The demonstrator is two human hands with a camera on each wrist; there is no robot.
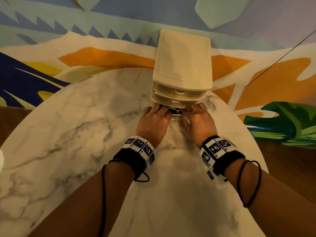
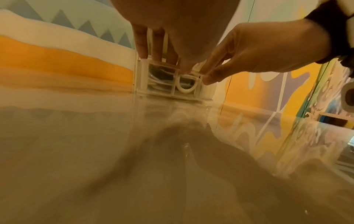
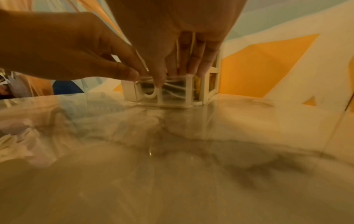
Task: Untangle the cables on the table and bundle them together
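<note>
a bare marble table (image 1: 71,151) fills the near view. at its far edge stands a cream drawer unit (image 1: 183,65), the landmark here. both hands meet at the unit's bottom drawer (image 2: 162,84), which is drawn slightly out toward the person. the left hand (image 1: 153,122) has its fingers extended onto the drawer's top rim, its thumb beside the looped handle (image 2: 186,84). the right hand (image 1: 199,119) does the same from the other side, fingertips (image 2: 208,78) pressing the rim; neither hand pinches anything. the cables (image 3: 172,89), pale and dark, lie coiled inside that clear drawer, not on the table. being a tangle, they show no single long axis or heading. likely risks: the light unit tipping or sliding forward if the drawer sticks, or a snagged loop dragging the whole tangle out.
</note>
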